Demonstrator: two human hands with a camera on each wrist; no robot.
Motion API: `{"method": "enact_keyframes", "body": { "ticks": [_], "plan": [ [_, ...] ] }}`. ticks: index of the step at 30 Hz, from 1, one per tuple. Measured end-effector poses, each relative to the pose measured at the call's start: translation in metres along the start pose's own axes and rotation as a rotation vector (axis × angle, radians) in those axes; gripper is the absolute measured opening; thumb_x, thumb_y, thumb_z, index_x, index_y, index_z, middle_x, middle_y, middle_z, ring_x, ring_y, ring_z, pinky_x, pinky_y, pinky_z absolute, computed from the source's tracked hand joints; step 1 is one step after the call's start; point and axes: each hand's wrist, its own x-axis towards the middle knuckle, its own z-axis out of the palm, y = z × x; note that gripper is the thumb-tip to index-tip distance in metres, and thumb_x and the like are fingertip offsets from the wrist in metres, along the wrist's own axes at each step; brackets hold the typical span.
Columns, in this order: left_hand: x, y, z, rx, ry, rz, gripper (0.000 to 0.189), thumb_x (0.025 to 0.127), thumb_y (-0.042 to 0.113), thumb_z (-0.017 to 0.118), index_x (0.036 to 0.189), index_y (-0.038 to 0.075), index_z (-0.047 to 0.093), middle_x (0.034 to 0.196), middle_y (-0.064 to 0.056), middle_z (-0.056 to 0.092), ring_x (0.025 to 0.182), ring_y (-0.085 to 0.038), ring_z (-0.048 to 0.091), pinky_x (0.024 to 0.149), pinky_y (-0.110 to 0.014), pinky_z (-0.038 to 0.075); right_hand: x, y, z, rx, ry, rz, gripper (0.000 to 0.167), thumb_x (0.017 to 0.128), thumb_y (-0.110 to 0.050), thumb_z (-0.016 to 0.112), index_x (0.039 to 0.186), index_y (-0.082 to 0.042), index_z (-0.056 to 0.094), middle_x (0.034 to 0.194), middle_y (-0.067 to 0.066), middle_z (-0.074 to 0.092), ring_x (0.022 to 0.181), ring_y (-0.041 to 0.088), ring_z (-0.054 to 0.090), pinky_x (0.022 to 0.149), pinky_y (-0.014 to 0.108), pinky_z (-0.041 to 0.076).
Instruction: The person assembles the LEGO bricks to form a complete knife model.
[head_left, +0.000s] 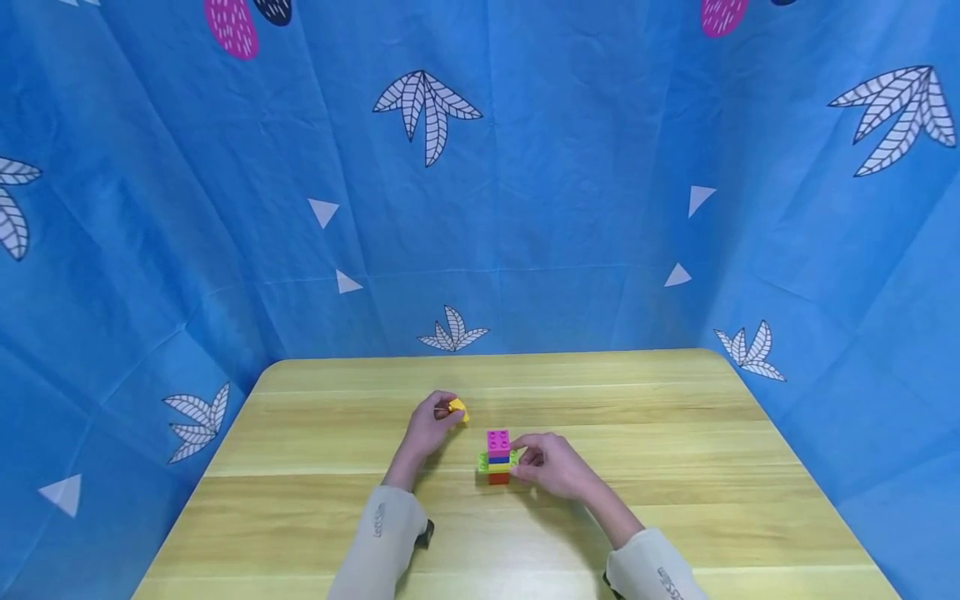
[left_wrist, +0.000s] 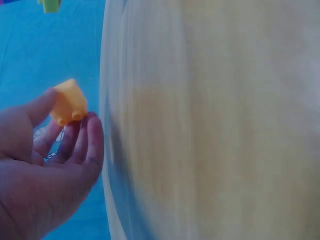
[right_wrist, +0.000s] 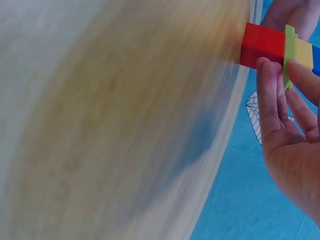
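Note:
A small tower of toy building bricks [head_left: 498,442] stands upright on the table: a red brick [right_wrist: 262,44] at the bottom, a light green plate [right_wrist: 289,42] jutting out at the sides, then yellow, blue and pink on top. At its right side my right hand [head_left: 553,465] holds the green plate's end between thumb and fingers. My left hand [head_left: 427,425], farther back and left, pinches a yellow-orange brick [left_wrist: 70,101] with a slanted face. Its two studs point toward the curled fingers in the left wrist view. That brick is apart from the tower.
A light wooden table [head_left: 315,433] with rounded far corners lies under both hands. Blue patterned cloth [head_left: 540,183] hangs behind it and along both sides.

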Motion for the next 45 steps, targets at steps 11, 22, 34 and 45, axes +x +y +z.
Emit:
{"method": "enact_keyframes", "body": {
  "ticks": [11, 22, 34, 45],
  "plan": [
    [-0.01, 0.002, -0.002, -0.134, -0.038, 0.025, 0.031, 0.104, 0.014, 0.062, 0.13, -0.001, 0.061, 0.119, -0.017, 0.062, 0.101, -0.025, 0.066, 0.091, -0.042, 0.061, 0.001, 0.002, 0.001, 0.019, -0.01, 0.006, 0.037, 0.093, -0.01, 0.076, 0.128, -0.001, 0.068, 0.088, 0.0, 0.071, 0.08, 0.012, 0.067, 0.073, 0.022, 0.059],
    [-0.023, 0.008, -0.006, -0.21, -0.083, 0.04, 0.037, 0.108, 0.019, 0.055, 0.135, -0.006, 0.055, 0.111, -0.017, 0.064, 0.101, -0.026, 0.067, 0.094, -0.047, 0.06, 0.001, 0.003, 0.002, 0.013, -0.004, 0.021, 0.038, 0.092, -0.012, 0.077, 0.128, -0.002, 0.068, 0.089, -0.001, 0.07, 0.082, 0.013, 0.066, 0.075, 0.022, 0.058],
    [-0.037, 0.018, -0.006, -0.215, -0.127, 0.126, 0.029, 0.106, 0.019, 0.059, 0.132, 0.006, 0.059, 0.115, -0.014, 0.064, 0.099, -0.031, 0.068, 0.085, -0.037, 0.06, 0.002, 0.004, 0.001, 0.018, -0.003, 0.011, 0.038, 0.092, -0.012, 0.077, 0.128, -0.003, 0.068, 0.089, -0.001, 0.07, 0.082, 0.013, 0.066, 0.075, 0.023, 0.059],
    [-0.049, 0.029, -0.002, -0.17, -0.117, 0.172, 0.028, 0.102, 0.024, 0.066, 0.126, 0.01, 0.063, 0.116, -0.01, 0.065, 0.101, -0.034, 0.067, 0.084, -0.032, 0.061, 0.002, 0.005, 0.001, 0.044, -0.01, 0.009, 0.037, 0.093, -0.011, 0.077, 0.127, -0.002, 0.069, 0.087, 0.0, 0.07, 0.08, 0.013, 0.066, 0.072, 0.023, 0.058]
  ]
}}
